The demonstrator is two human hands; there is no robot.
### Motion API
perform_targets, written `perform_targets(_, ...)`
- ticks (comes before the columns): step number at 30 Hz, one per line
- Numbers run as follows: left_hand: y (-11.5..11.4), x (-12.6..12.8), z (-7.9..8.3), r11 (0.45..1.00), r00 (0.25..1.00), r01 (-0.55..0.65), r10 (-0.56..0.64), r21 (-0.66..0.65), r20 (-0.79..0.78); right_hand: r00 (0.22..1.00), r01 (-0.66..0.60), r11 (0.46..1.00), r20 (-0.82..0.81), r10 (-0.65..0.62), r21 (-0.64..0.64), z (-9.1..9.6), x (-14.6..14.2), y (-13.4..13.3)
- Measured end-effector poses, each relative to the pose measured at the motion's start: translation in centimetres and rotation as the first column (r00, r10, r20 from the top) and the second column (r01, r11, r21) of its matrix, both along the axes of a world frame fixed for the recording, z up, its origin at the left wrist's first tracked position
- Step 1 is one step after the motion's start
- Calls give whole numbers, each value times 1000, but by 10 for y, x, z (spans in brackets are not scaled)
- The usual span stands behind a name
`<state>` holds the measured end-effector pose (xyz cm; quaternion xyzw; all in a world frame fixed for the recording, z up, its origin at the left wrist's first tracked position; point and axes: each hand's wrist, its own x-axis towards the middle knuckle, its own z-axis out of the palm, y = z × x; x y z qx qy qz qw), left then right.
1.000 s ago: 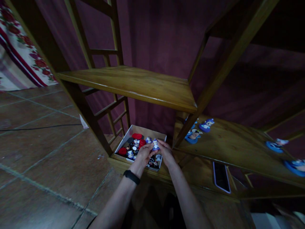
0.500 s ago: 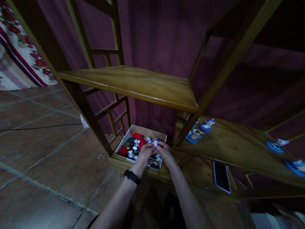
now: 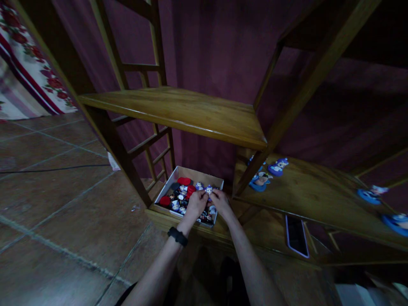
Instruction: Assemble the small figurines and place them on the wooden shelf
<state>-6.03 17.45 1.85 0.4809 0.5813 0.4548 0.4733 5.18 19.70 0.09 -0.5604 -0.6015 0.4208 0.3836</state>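
Observation:
Both of my hands pinch one small blue-and-white figurine (image 3: 209, 190) above the right half of a white cardboard box (image 3: 204, 174). My left hand (image 3: 196, 203), with a black band on its wrist, has its fingers closed at the figurine's left side. On the other side, the fingertips of my right hand (image 3: 220, 200) press against it. The figurine's lower part is partly hidden by my fingers. Inside the box lie several more figurines, among them a blue-and-white one (image 3: 175, 205), along with red round-ended pieces (image 3: 164, 201).
The box sits on the bottom board of a wooden shelf unit, under a higher shelf (image 3: 178, 106). To the right, a low shelf (image 3: 306, 187) carries several figurines on blue bases (image 3: 278, 166). A purple-edged dark phone-like object (image 3: 297, 236) lies below. Tiled floor (image 3: 79, 204) spreads left.
My hands and the figurine stay over the box with only slight finger movement. The whole view has shifted a little.

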Motion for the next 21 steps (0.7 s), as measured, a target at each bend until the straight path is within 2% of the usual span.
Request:
perform_targets(2, -1, -2, 2, 999, 994, 35, -31, 32, -101, 996, 3, 1000, 87, -3, -7, 1, 1, -1)
perform_targets(5, -1, -5, 3, 995, 974, 66, -48, 72, -222, 995, 0, 1000, 104, 1, -12, 1, 0, -3)
perform_targets(9, 0, -8, -1, 993, 973, 74, -52, 90, -225, 998, -18, 1000, 67, 19, -15, -2, -1, -4)
perform_targets(13, 3, -10, -7, 993, 992, 86, -78, 86, -98, 999, -24, 1000, 24, 24, -18, -1, -2, -1)
perform_targets(16, 3, -8, -8, 997, 995, 71, -74, 42, 74, 1000, -13, 999, 3, 13, -31, 1, -2, 1)
perform_targets(19, 1, -5, -5, 997, 951, 58, -41, -47, 306, 1000, 16, 999, -25, -17, -51, 0, -2, 0)
perform_targets(21, 1, -4, -2, 992, 899, 11, 45, -126, 435, 997, 34, 998, -65, -37, -52, -2, -2, -1)
